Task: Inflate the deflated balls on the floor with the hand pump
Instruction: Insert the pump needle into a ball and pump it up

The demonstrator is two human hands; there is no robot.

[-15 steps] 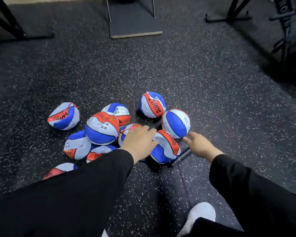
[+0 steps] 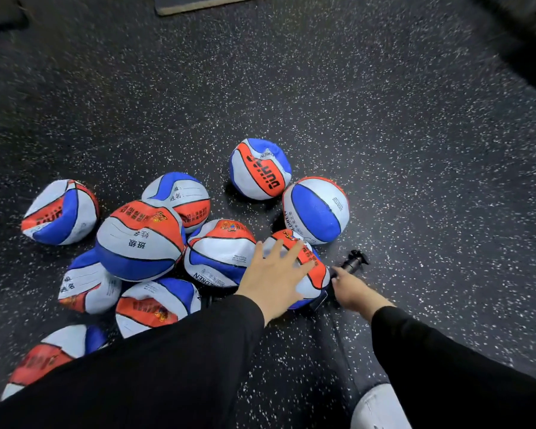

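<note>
Ten deflated balls on the speckled rubber floor (image 2: 384, 119), all red/white/blue panels, all dented or sagging. Count, left to right:
- one apart at far left (image 2: 61, 212)
- big one with a white writing panel (image 2: 140, 239), resting on its neighbours
- one behind it (image 2: 180, 196)
- one in the middle of the pile (image 2: 220, 252)
- two low in the pile (image 2: 87, 286) and (image 2: 155, 305)
- one at the bottom-left edge (image 2: 47, 357), half hidden by my sleeve
- one at the back with orange lettering (image 2: 260, 168)
- one beside it, blue panel facing up (image 2: 316, 209) — the two touch or nearly touch
- the nearest one (image 2: 316, 274), under my left hand

My left hand (image 2: 276, 274) lies on that nearest ball, fingers spread and straight, palm down — pressing or resting, no curl around it.

One hand pump (image 2: 351, 266), black, lying on the floor just right of that ball, far end pointing up-right. My right hand (image 2: 353, 289) is on its near end; fingers look curled at the barrel, but blur hides the contact, so I can't tell whether it's actually gripped.

One white shoe toe (image 2: 378, 407) at the bottom edge. One flat dark platform with a pale edge (image 2: 211, 3) at the top.
</note>
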